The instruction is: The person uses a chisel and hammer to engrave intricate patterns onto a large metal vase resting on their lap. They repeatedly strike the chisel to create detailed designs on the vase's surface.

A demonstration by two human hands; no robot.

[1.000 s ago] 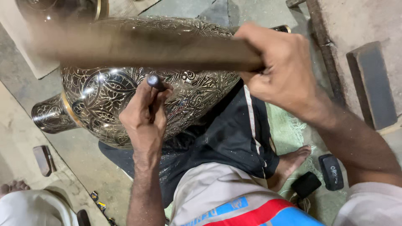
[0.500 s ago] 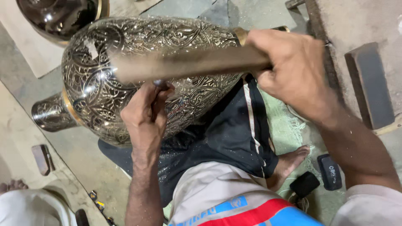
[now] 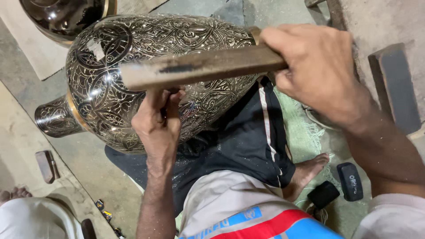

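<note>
Right hand [image 3: 321, 73] clenched on wooden bar [image 3: 199, 68]; left hand [image 3: 157, 126] fingers pinch an apparently hidden tool against engraved vase [image 3: 110, 79]

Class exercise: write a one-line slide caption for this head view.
Left hand steadies a chisel on an engraved metal vase; right hand holds a wooden mallet above.
</note>
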